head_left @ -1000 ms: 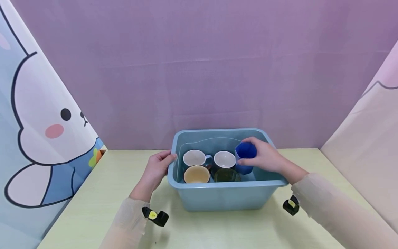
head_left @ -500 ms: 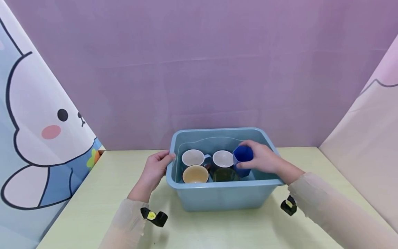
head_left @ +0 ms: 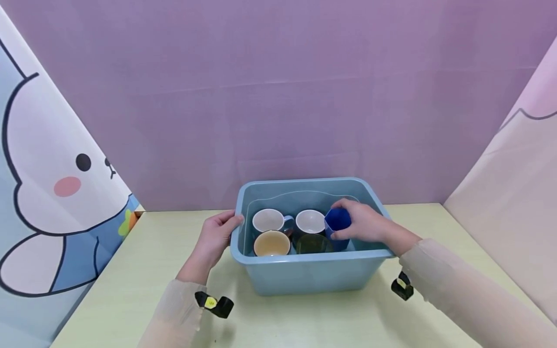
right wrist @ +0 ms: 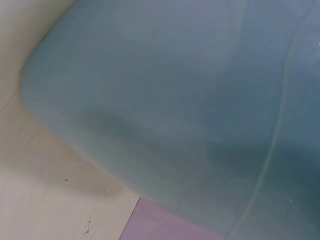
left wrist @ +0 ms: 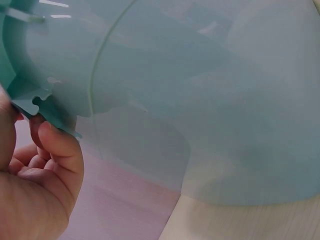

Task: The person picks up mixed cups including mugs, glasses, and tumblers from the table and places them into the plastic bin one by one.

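Observation:
A light blue plastic tub (head_left: pixel 304 278) stands on the table. My left hand (head_left: pixel 215 237) grips its left rim, thumb on top; in the left wrist view the curled fingers (left wrist: pixel 62 150) sit under the rim. My right hand (head_left: pixel 363 222) reaches inside on the right and holds a dark blue faceted cup (head_left: pixel 337 220) between thumb and fingers. Left of that cup are a white-lined mug (head_left: pixel 310 221) and a dark green glass (head_left: pixel 312 244). Farther left stand another white-lined mug (head_left: pixel 268 220) with a blue handle and a cream-lined cup (head_left: pixel 271 243). The right wrist view shows only the tub's outer wall (right wrist: pixel 150 100).
The pale table (head_left: pixel 174 256) extends around the tub. Behind it hangs a purple cloth (head_left: pixel 296 96). A cartoon-printed sheet (head_left: pixel 48 193) borders the left side, and a pale sheet (head_left: pixel 518 193) the right.
The right hand has lowered the dark blue cup a little deeper into the tub. The left hand keeps its grip on the rim. The whole head view has shifted slightly.

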A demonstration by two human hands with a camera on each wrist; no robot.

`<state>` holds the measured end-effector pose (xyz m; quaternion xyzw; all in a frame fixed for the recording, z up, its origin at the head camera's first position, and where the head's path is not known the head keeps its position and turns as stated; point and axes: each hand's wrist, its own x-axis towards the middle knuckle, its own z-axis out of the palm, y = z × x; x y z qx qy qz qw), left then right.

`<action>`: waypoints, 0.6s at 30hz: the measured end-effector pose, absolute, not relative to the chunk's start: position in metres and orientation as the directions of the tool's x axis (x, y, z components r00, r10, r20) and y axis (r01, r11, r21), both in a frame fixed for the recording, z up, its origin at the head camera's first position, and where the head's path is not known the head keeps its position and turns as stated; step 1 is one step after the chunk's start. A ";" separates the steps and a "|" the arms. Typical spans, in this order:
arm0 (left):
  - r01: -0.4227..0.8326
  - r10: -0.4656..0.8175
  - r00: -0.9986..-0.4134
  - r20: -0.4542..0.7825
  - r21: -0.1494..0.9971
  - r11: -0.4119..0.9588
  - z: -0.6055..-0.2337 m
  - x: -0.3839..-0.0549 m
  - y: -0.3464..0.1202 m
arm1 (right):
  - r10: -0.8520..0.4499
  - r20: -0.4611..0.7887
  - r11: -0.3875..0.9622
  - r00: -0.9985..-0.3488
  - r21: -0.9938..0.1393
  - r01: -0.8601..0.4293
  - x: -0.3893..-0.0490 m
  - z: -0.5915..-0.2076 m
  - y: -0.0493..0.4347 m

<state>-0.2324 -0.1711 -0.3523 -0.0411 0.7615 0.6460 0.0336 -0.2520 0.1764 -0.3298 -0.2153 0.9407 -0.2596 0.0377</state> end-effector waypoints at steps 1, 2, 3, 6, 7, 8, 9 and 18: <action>-0.106 -0.019 -0.994 -0.104 0.981 0.162 -0.352 -0.232 -0.171 | -0.425 0.033 0.775 -0.905 -0.503 -0.382 -0.252 -0.330 0.176; -0.105 -0.019 -0.994 -0.104 0.981 0.161 -0.352 -0.232 -0.171 | -0.424 0.026 0.778 -0.905 -0.501 -0.379 -0.252 -0.330 0.176; -0.105 -0.018 -0.994 -0.103 0.981 0.160 -0.352 -0.232 -0.171 | -0.425 0.019 0.781 -0.905 -0.498 -0.377 -0.252 -0.330 0.176; -0.103 -0.015 -0.995 -0.102 0.982 0.160 -0.351 -0.232 -0.170 | -0.425 -0.002 0.789 -0.905 -0.490 -0.370 -0.253 -0.330 0.176; -0.102 -0.014 -0.995 -0.101 0.982 0.159 -0.351 -0.232 -0.170 | -0.425 -0.010 0.792 -0.905 -0.488 -0.367 -0.253 -0.330 0.176; -0.101 -0.014 -0.995 -0.100 0.982 0.158 -0.351 -0.232 -0.170 | -0.425 -0.018 0.795 -0.905 -0.486 -0.364 -0.253 -0.330 0.176; -0.101 -0.012 -0.995 -0.100 0.982 0.158 -0.351 -0.232 -0.170 | -0.424 -0.027 0.798 -0.905 -0.485 -0.359 -0.253 -0.330 0.175; -0.087 -0.011 -0.996 -0.086 0.984 0.159 -0.351 -0.231 -0.171 | -0.430 -0.091 0.817 -0.898 -0.462 -0.344 -0.256 -0.330 0.173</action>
